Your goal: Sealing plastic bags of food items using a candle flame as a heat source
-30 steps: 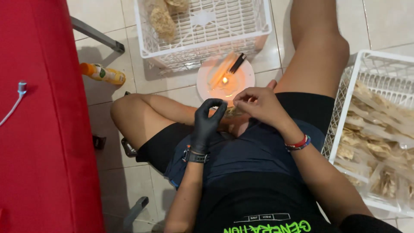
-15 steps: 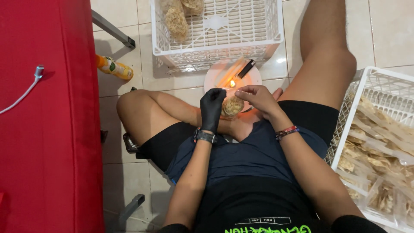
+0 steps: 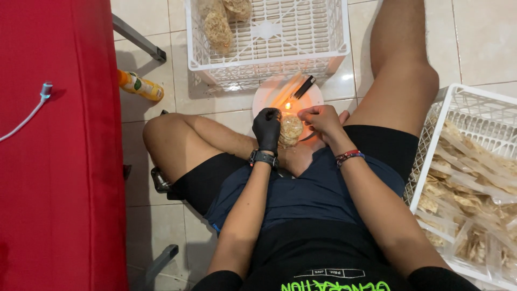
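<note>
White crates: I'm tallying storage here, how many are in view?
2. One white crate sits ahead beyond the plate; another white crate stands at the person's right, partly cut off.

A small clear plastic bag of pale, crumbly snack pieces (image 3: 291, 129) sits upright between the two hands, just this side of a little burning flame (image 3: 288, 105) on a round white plate (image 3: 264, 97). The bag is plump and rounded, its contents beige and golden. Its top edge, hidden by fingers, appears to be pinched near the flame.
</note>
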